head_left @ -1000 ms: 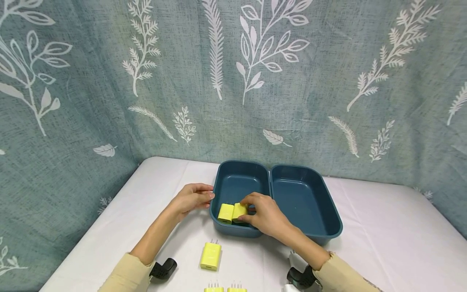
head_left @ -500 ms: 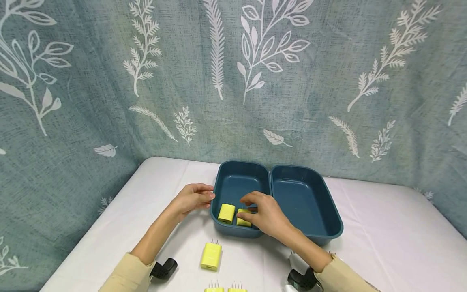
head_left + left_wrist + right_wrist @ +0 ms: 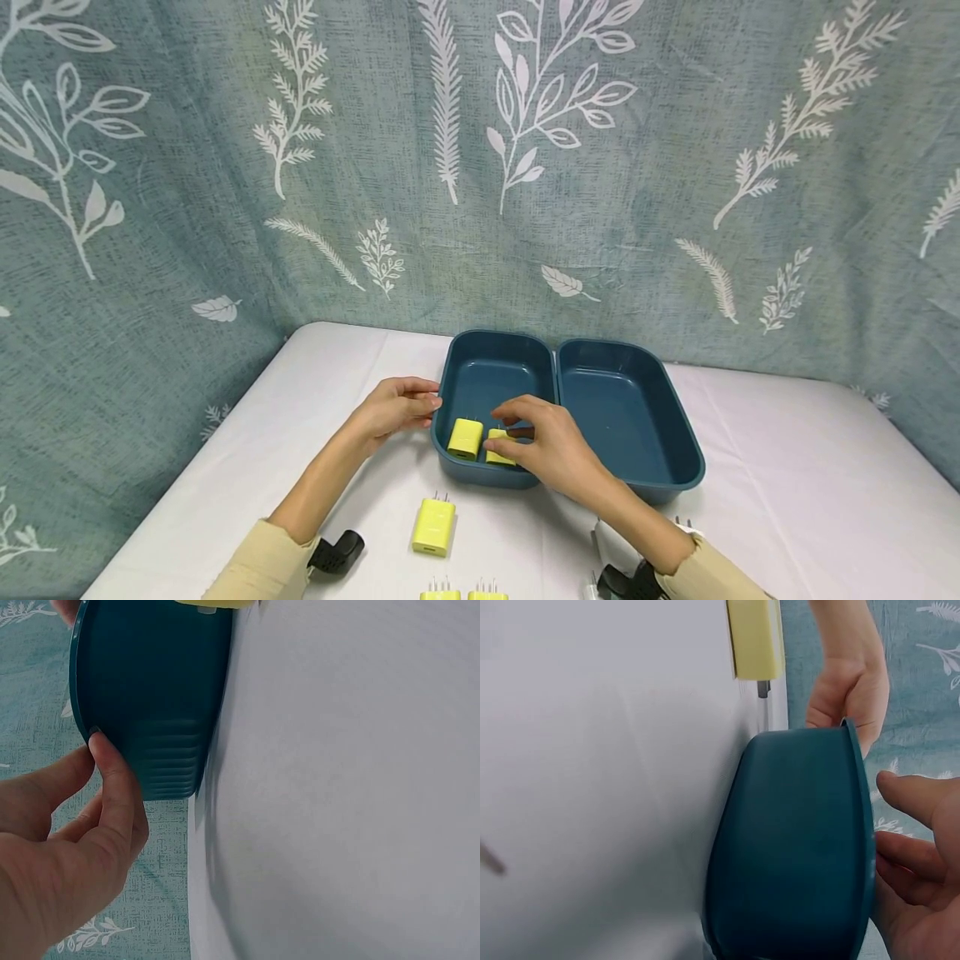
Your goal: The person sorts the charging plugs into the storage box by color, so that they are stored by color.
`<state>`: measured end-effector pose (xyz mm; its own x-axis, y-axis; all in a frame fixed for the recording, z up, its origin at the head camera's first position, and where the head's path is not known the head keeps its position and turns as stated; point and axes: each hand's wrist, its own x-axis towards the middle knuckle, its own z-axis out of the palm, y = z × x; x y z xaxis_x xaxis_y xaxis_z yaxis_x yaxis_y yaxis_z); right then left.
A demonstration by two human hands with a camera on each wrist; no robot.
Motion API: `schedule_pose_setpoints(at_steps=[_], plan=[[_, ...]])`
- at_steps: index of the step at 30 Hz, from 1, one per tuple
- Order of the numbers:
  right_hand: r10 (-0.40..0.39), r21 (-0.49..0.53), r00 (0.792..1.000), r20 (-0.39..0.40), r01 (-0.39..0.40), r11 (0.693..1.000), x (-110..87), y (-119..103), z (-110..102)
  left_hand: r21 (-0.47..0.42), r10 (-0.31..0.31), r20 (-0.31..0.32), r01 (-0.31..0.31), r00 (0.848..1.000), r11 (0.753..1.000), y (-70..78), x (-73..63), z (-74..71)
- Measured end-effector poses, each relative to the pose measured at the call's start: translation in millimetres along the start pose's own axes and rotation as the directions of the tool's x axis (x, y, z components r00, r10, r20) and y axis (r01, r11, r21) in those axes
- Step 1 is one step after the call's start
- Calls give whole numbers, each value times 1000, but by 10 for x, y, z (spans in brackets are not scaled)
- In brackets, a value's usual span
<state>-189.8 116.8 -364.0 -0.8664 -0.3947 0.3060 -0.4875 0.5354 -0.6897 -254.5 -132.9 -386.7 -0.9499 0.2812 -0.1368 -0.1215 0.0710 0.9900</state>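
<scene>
At the left, the left hand (image 3: 393, 408) pinches the side rim of the left bin (image 3: 487, 383), probably to steady it. In front of that bin, a loose yellow charger (image 3: 433, 527) lies on the white-covered desk (image 3: 386, 533), prongs pointing away from the person; more yellow chargers (image 3: 487, 596) show at the lower edge. Inside the bin, by its near wall, sits a first packed charger (image 3: 466, 439), with a second packed charger (image 3: 498, 459) just to its right. Over the second, the right hand (image 3: 551, 437) has thumb and fingers parted and seems to grasp nothing. The step looks like placing yellow chargers; the next move calls for lifting clear without nudging either, then reaching for the loose one. Farther right, the forearm partly hides white chargers (image 3: 612, 546), and the right bin (image 3: 618, 417) stands just beside the left
</scene>
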Motion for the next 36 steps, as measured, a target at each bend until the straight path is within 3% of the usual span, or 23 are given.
schedule_pose_setpoints(at_steps=[18,26,36], plan=[[-7,49,1000,21,6,999,-227,-161,-106,7,10,28,-11,1000,1000,33,-24,4],[-72,57,997,39,70,996,-389,-236,-128,12,16,29,-17,999,1000,51,-34,4],[-92,124,989,112,78,989,-600,-305,-87,6,15,28,-16,999,1000,54,-29,11]])
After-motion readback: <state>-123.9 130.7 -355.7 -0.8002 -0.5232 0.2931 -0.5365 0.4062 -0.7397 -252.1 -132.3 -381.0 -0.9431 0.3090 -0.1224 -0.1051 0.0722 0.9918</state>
